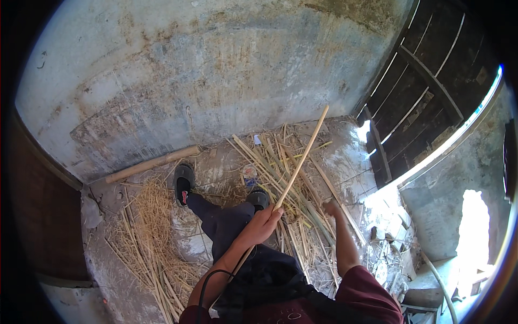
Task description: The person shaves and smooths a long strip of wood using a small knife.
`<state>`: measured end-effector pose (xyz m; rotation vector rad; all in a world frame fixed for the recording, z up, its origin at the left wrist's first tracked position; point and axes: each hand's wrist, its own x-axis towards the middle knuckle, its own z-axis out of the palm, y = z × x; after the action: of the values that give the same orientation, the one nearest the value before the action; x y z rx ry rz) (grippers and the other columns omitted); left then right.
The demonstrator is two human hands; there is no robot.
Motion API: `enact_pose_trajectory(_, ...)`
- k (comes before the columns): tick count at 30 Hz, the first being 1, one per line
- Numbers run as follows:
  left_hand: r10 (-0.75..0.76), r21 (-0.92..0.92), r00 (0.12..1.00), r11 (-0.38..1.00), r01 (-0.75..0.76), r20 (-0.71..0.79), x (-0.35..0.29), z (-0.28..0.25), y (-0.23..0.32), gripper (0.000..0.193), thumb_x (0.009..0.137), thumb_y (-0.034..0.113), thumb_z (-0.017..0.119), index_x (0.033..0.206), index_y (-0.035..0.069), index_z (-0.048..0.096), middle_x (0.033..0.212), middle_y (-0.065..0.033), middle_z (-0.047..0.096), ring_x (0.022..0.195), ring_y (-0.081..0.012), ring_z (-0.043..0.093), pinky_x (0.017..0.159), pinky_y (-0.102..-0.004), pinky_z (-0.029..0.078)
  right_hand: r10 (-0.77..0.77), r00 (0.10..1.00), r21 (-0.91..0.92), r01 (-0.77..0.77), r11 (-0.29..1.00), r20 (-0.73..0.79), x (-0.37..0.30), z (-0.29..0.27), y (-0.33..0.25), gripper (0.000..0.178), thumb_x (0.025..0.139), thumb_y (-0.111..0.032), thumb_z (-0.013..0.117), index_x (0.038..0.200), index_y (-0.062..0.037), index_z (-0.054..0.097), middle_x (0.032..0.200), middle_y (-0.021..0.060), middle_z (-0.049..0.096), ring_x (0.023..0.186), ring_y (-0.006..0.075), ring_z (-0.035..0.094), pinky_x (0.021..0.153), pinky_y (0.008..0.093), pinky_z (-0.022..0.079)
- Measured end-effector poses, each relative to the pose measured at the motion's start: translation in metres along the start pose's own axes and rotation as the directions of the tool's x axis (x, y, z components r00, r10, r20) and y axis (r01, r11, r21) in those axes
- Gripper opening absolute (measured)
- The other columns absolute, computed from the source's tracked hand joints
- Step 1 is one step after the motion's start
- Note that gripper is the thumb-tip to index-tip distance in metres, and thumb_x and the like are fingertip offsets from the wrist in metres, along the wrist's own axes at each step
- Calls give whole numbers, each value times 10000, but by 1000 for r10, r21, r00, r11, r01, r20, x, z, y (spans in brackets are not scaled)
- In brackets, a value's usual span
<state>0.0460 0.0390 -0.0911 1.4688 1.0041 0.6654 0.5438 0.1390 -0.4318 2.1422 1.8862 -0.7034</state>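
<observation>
My left hand [263,225] is closed around a long, pale bamboo strip [302,161]. The strip slants up and away to the right, and its near end runs back along my left forearm. My right hand [333,209] is apart from the strip, to its right, above the split bamboo on the floor. Its fingers are blurred and small, so I cannot make out whether they hold anything. Beneath both hands lies a loose pile of split bamboo strips [280,170], some greenish, some tan.
A heap of fine bamboo shavings [154,208] lies left of my legs. A thick bamboo pole [154,163] rests along the base of the stained wall [216,81]. Rubble [396,235] sits at right, below a dark plank door [426,86]. My shoes [184,181] stand among the scraps.
</observation>
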Motion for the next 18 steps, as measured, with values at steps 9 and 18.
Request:
enact_pose_trajectory(9, -35, -193, 999, 981, 38, 19, 1, 7, 1, 269, 1151, 343, 443, 1098, 80, 465, 738, 14, 448, 612, -95, 430, 599, -298, 402, 269, 963, 722, -165, 672, -30, -104, 72, -75, 506, 930, -364, 682, 1233, -26, 459, 823, 130, 644, 576, 208, 579, 495, 393, 494)
enact_pose_trajectory(18, -73, -448, 987, 884, 130, 142, -8, 1, 25, 338, 1168, 398, 370, 1007, 112, 451, 706, 45, 384, 447, -24, 285, 405, -230, 276, 117, 957, 907, 205, 369, -264, -137, -37, -154, 290, 966, -155, 617, 1214, -116, 472, 764, 12, 548, 608, 100, 483, 517, 290, 392)
